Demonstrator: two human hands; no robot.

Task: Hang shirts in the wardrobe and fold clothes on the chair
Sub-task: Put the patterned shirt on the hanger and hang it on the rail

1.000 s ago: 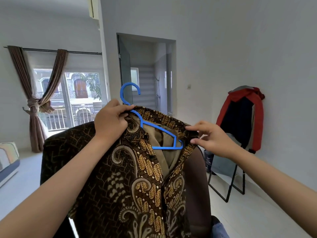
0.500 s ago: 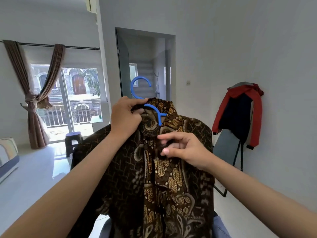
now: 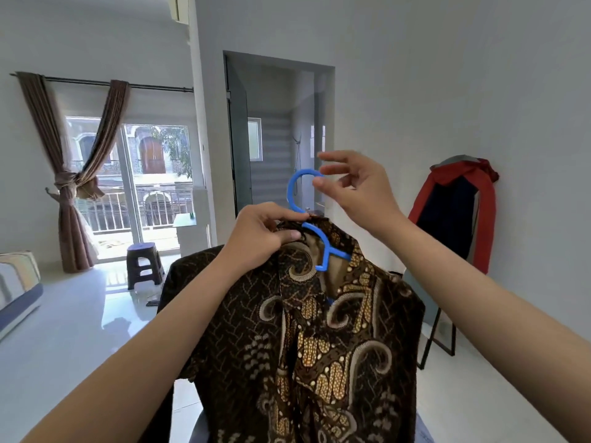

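Note:
A brown and gold batik shirt (image 3: 319, 346) hangs on a blue plastic hanger (image 3: 323, 247), held up in front of me. My left hand (image 3: 259, 235) grips the collar together with the hanger's neck. My right hand (image 3: 355, 187) is raised above the shirt's right shoulder, and its thumb and fingertips pinch the tip of the blue hook. The shirt front is closed and its left sleeve droops to the left. No wardrobe is in view.
A red and navy jacket (image 3: 454, 212) is draped over a leaning stand by the right wall. A dark stool (image 3: 144, 263) sits near the sliding glass door with tied curtains (image 3: 73, 174). An open doorway (image 3: 275, 139) lies straight ahead. A mattress edge (image 3: 16, 286) shows at far left.
My right hand has left the shirt's front and risen to the hanger's hook. The shirt front, open a second ago, is closed. My left hand keeps its grip on the collar.

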